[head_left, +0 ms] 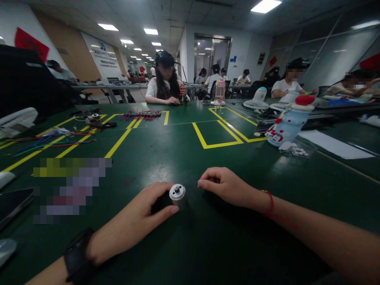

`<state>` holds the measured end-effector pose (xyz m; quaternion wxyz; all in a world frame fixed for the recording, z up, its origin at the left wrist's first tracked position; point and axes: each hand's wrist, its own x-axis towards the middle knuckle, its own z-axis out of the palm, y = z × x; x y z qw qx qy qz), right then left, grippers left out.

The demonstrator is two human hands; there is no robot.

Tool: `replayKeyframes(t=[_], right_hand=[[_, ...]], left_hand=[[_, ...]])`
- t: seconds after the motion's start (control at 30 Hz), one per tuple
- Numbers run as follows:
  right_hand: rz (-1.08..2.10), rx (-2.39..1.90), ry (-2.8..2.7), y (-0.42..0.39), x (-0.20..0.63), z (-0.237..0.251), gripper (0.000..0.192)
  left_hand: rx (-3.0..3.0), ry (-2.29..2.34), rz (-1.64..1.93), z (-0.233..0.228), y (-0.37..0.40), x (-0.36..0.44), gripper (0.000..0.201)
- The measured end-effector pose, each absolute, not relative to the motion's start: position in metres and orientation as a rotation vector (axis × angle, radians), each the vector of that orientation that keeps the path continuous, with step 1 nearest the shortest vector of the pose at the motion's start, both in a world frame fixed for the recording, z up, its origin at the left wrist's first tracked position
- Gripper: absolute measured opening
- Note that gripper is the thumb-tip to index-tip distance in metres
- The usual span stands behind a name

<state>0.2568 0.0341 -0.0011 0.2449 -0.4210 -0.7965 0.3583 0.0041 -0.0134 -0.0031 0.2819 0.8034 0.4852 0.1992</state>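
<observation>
Your left hand (139, 221) grips the motor (175, 196) upright on the table (190, 158); right hand (225, 186) rests curled beside it, empty. Loose pinch, so the motor may tip or roll off.

Left hand (139, 219) fingers curled in a grip, right hand (227, 186) loosely fisted, knuckles down; forearms converging
</observation>
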Motion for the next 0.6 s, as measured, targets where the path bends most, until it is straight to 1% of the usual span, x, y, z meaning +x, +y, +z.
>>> replayKeyframes(t=[0.17, 0.37, 0.5, 0.6], right_hand=[[0.878, -1.048, -2.167, 0.030, 0.245, 0.004, 0.017], [0.889, -0.811, -2.142, 0.015, 0.220, 0.017, 0.016], [0.857, -0.805, -2.068, 0.014, 0.217, 0.019, 0.011], [0.855, -0.850, -2.044, 0.015, 0.226, 0.020, 0.012]], left_hand=[[2.177, 1.269, 0.564, -0.004, -0.014, 0.006, 0.032], [2.186, 1.236, 0.589, -0.007, -0.012, 0.008, 0.029], [2.192, 1.241, 0.577, -0.006, -0.011, 0.009, 0.028], [2.196, 1.245, 0.586, -0.005, -0.012, 0.009, 0.029]])
